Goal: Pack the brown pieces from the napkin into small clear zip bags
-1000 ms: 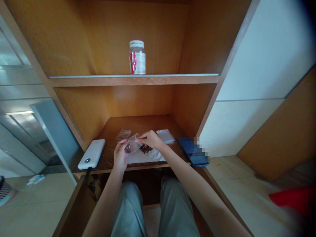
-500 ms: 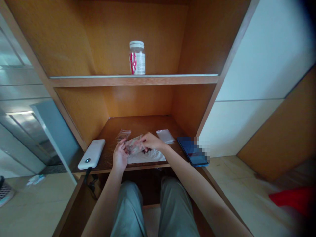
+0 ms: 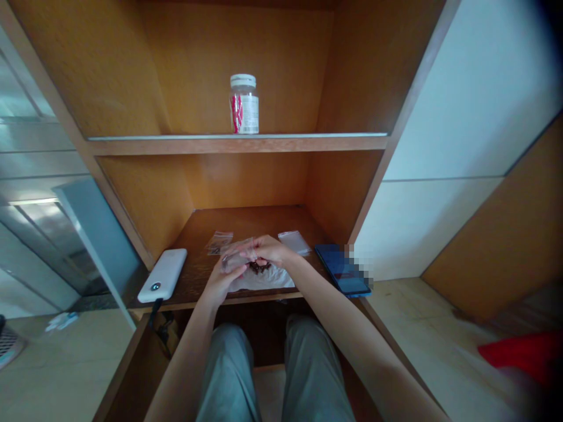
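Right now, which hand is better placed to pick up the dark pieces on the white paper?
Probably the right hand: it lies just above the dark pieces on the white paper, though its fingers also touch the clear plastic bag. The left hand is farther from them and seems to cup the bag from below.

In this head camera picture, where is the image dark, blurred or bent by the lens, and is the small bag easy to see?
In the head view, the wide lens bends the uprights of the wooden shelf unit, and the top-right corner falls dark. A pixelated patch covers the area beside the phone. The clear plastic bag between the left hand and right hand looks dim and hard to read.
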A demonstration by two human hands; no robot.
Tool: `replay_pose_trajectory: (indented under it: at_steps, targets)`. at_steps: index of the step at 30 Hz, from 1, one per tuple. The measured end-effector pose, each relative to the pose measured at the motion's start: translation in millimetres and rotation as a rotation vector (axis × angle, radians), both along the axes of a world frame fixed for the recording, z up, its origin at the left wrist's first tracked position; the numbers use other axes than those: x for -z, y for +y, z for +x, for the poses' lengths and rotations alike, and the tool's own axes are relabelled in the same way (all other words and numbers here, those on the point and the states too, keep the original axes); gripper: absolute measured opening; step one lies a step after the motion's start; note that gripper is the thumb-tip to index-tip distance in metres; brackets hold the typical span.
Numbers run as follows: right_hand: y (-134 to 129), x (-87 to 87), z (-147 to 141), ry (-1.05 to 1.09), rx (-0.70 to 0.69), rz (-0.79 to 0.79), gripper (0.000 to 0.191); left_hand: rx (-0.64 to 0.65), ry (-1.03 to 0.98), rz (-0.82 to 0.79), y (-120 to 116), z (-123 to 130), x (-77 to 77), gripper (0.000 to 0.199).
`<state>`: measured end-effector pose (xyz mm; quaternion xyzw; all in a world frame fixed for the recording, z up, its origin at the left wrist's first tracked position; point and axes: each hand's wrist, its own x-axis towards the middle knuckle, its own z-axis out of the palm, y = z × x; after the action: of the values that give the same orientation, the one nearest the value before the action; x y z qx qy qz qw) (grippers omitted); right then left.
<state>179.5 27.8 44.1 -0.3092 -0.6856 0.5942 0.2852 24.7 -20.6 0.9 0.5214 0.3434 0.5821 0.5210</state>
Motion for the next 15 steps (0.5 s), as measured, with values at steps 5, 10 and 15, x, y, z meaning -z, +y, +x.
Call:
replay_pose_trajectory:
  at_steps: [5,10,15]
  targets:
    - [-2.2,-2.4,7.3,0.124,-0.176,-0.205,0.047,0.074,-0.051,-0.01,-1.8,-6.0,3.2,0.064]
    - [-6.4,-4.8,6.7,0.141,-0.195,-0.179,0.046,0.138,-0.14,0.002,-1.9,-7.7,7.6,0.061]
    - [-5.9,-3.3,0.8,0.051,-0.091,-0.152,0.036,0.154,-0.204,-0.001,-5.1,-5.1,3.8,0.067]
